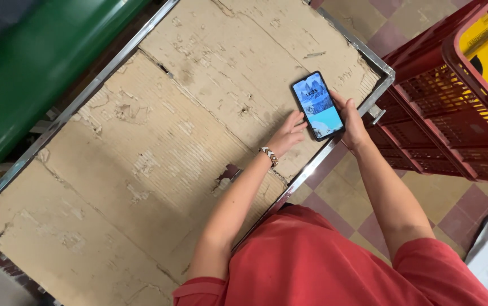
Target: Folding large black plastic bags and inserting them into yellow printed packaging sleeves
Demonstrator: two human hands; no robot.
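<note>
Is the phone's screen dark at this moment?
No, the phone lies lit on the cardboard, showing a picture, with the left hand and right hand at its sides.

Worn cardboard tabletop [159, 141] lies bare from 12 round to 7 o'clock of the phone [317, 105]: open passage. Metal table frame [383, 72] hems the 1 to 5 o'clock side. Red plastic crates [442, 107] block at 3 o'clock. Green bin [34, 68] bounds far 9 o'clock.
</note>
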